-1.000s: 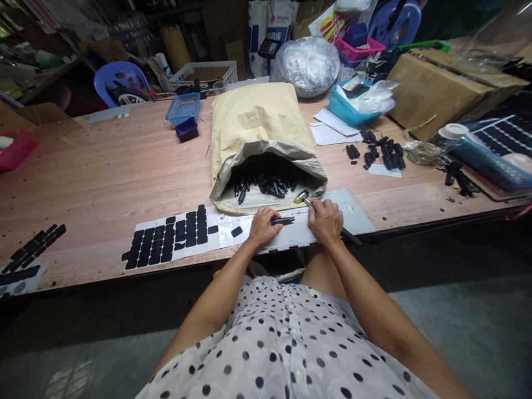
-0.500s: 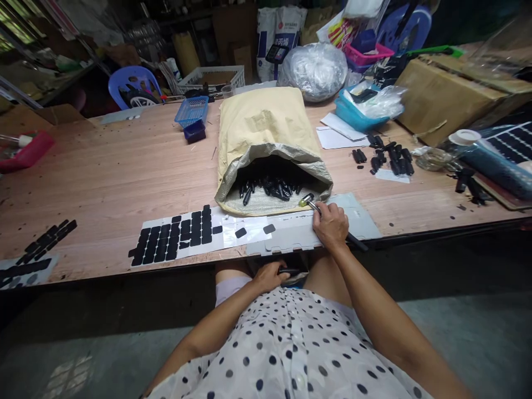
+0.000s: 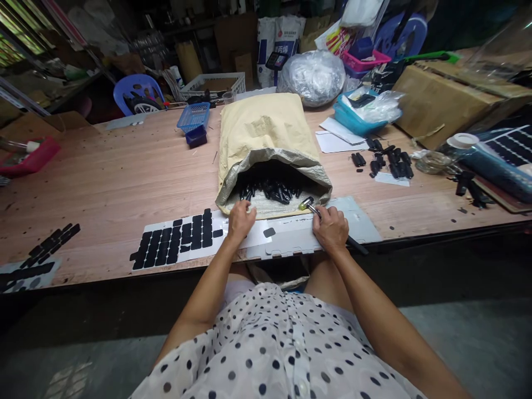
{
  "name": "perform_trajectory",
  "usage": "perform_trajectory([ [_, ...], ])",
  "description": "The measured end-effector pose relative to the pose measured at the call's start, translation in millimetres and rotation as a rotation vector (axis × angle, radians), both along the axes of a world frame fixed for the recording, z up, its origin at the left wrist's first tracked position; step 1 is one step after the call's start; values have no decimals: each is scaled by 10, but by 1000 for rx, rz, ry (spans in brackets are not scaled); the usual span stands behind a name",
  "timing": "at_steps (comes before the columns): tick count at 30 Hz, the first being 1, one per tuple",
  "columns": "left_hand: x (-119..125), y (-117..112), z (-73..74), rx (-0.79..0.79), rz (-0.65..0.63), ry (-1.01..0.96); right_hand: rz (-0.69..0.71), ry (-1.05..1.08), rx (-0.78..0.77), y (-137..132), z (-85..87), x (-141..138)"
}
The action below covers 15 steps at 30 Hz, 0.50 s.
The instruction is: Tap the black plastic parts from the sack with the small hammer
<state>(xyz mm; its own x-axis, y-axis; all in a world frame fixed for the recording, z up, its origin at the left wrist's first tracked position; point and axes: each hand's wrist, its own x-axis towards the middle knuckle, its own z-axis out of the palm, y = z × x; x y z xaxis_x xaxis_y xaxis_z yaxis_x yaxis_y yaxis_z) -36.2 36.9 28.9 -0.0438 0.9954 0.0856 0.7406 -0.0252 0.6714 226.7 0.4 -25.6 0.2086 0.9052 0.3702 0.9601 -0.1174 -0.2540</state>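
A yellowish woven sack [image 3: 266, 122] lies on the table with its mouth towards me, and black elongated plastic pieces [image 3: 277, 191] are heaped inside it. My left hand [image 3: 241, 223] is at the lower left of that mouth, thumb and forefinger slightly apart beside the nearest pieces. Whether its fingertips touch one is hard to see. In my right hand [image 3: 331, 228] is a small hammer [image 3: 306, 203], its yellowish-tipped head resting by the sack's lip and its dark handle sticking out below the hand. Under that hand lies a grey-white board [image 3: 286, 235] bearing a black rounded patch [image 3: 269, 232].
Rows of black patches [image 3: 166, 244] lie on a white sheet at the left. More black pieces [image 3: 399, 162] are piled at the right, near a cardboard box [image 3: 444, 105]. Blue baskets [image 3: 193, 117] stand behind. Below the table edge, a dark open bag [image 3: 286, 271] sits between my knees.
My left hand has risen from my lap, where it held a black piece, to the sack's mouth; that piece is no longer visible in it. My right hand stays on the hammer.
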Motion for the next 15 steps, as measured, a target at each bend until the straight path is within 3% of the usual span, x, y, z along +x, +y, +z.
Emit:
perform_trajectory([
  [2,-66,228,-80,14,132,121,-4,-15,-4,1,2,-6],
  [5,-107,354,-215,-49,171,216,-11,-34,1,1,-4,-14],
  [9,-113,316,-289,-41,191,215,-13,-41,12,0,-16,-14],
  [15,-88,120,-245,-29,134,89,-6,-35,11,3,-36,1],
])
